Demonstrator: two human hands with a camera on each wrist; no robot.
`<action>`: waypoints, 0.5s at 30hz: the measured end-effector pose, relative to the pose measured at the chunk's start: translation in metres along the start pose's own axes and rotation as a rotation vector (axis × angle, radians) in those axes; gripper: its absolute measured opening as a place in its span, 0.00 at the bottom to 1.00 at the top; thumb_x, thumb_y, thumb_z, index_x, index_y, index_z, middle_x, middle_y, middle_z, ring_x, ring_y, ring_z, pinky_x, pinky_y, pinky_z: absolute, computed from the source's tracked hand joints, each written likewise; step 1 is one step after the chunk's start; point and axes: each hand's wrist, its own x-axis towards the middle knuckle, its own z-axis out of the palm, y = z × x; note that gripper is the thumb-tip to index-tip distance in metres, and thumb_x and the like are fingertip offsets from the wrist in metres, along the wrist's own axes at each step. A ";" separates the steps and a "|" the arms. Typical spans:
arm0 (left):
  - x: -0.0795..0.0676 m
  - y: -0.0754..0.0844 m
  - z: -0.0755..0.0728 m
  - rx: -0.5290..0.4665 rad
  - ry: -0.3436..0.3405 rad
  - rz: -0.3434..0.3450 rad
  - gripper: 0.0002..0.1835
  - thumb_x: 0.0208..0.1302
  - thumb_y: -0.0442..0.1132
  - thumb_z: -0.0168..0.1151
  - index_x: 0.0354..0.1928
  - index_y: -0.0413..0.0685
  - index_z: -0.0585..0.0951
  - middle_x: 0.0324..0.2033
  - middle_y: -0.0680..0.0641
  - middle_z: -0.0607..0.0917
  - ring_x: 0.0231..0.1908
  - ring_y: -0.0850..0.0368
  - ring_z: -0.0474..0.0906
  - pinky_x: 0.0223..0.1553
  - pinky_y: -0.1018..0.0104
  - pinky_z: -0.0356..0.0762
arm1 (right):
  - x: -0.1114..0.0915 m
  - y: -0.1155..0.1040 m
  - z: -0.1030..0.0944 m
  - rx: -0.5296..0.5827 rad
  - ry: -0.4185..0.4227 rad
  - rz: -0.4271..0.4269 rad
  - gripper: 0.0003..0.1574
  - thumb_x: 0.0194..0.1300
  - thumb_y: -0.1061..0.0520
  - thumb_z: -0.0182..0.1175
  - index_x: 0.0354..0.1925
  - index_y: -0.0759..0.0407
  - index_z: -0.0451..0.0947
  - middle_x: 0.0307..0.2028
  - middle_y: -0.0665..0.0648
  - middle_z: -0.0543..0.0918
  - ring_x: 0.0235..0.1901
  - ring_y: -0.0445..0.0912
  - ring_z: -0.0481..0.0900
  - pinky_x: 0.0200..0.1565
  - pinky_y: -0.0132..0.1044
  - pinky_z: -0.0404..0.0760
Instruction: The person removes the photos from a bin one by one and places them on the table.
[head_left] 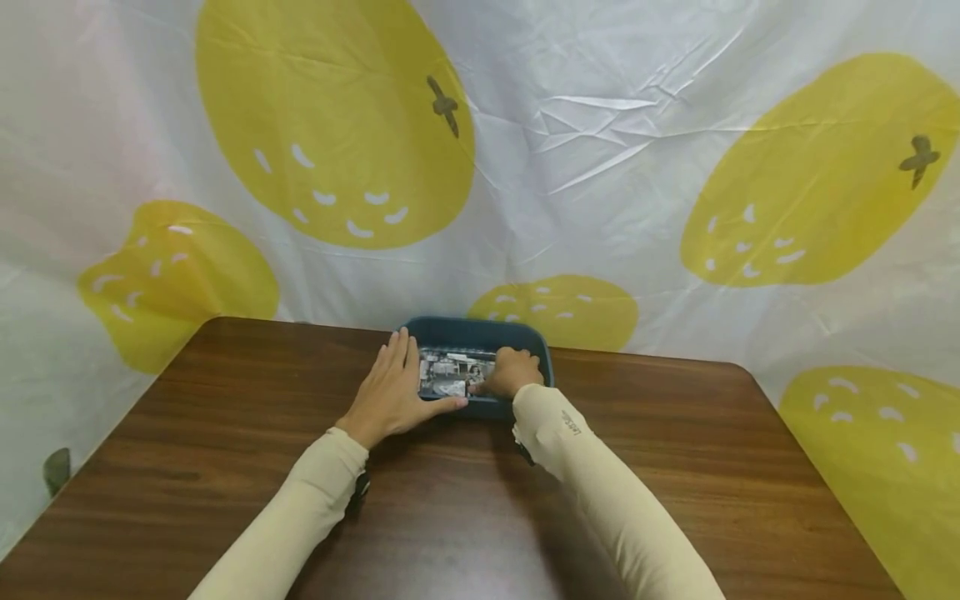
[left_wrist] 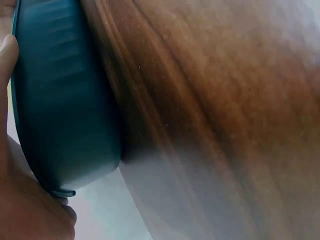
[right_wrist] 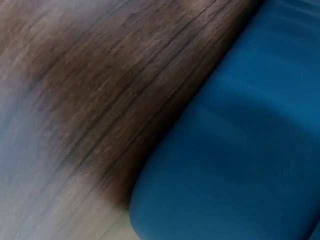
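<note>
A dark blue plastic bin [head_left: 480,331] stands at the far edge of the table. In it lies a flat, shiny piece with a grey, black and white printed pattern [head_left: 448,368]. My left hand [head_left: 393,392] rests on the bin's left end, fingers straight along the rim and thumb stretched over the near rim. My right hand [head_left: 513,372] reaches into the right side of the bin, fingers bent and thumb lying on the printed piece; I cannot tell whether it grips it. Both wrist views show the bin's outer wall [left_wrist: 65,100] close up.
The brown wooden table [head_left: 442,508] extends toward me and to both sides of the bin. Right behind its far edge hangs a white cloth [head_left: 570,208] with large yellow lemons printed on it.
</note>
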 end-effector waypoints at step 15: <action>0.002 -0.003 -0.001 -0.040 -0.022 -0.058 0.74 0.49 0.82 0.61 0.76 0.26 0.49 0.77 0.29 0.43 0.78 0.38 0.36 0.77 0.48 0.37 | 0.009 0.003 0.002 0.083 0.106 -0.040 0.53 0.39 0.42 0.86 0.56 0.70 0.78 0.55 0.73 0.78 0.57 0.71 0.75 0.58 0.60 0.77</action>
